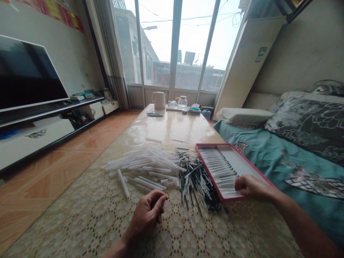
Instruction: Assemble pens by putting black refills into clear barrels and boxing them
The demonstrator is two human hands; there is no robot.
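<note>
My right hand (pixel 249 185) reaches into the near end of a red-rimmed shallow box (pixel 259 168), fingers curled down at a row of clear tubes with dark ends (pixel 216 163). Whether it pinches one of them is hidden. Over the patterned tablecloth, my left hand (pixel 151 210) is closed, thumb against the bent fingers; anything inside it cannot be made out. Beyond that hand lies a loose pile of translucent whitish tubes (pixel 150 161). Between this pile and the box, thin dark sticks (pixel 195 181) are heaped, several with pale or clear ends.
The long table (pixel 172 125) carries a beige jug (pixel 159 100), a glass jar (pixel 182 103), a tissue pack (pixel 194 109) and some dark sticks (pixel 154 114) at its far end. A bed with a teal cover (pixel 252 138) stands along the right, a TV cabinet (pixel 40 134) at left.
</note>
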